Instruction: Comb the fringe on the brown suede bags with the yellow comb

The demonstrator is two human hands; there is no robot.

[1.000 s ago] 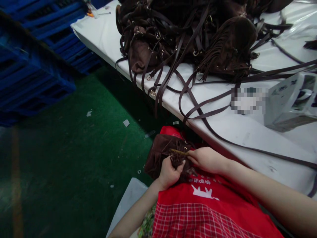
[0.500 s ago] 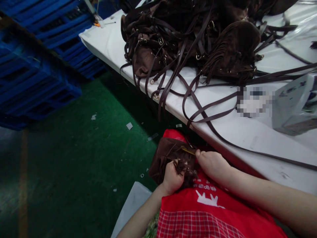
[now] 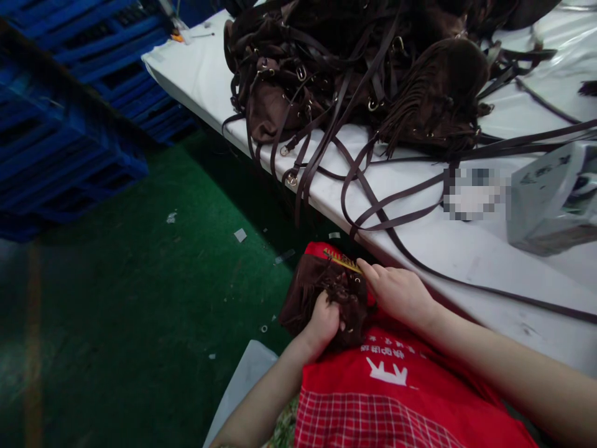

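Note:
A brown fringed bag [image 3: 298, 298] rests on my lap against the red apron [image 3: 345, 373]. My left hand [image 3: 325, 319] is closed on the bag's gathered top and fringe. In my right hand [image 3: 396, 289] is a yellow toothed brush or comb [image 3: 344, 261], its toothed end pointing left above the bag. The bag's far side and part of its opening are hidden.
A pile of brown bags [image 3: 354, 68] covers the back of the white table [image 3: 466, 249], with straps [image 3: 349, 180] hanging over its edge. At the right stands a grey-white box [image 3: 536, 205]. Blue pallets [image 3: 60, 137] are stacked at the left on the green floor [image 3: 140, 298].
My right hand has moved slightly up with the yellow brush or comb, whose teeth now show above the bag. My left hand has shifted a little up on the fringe.

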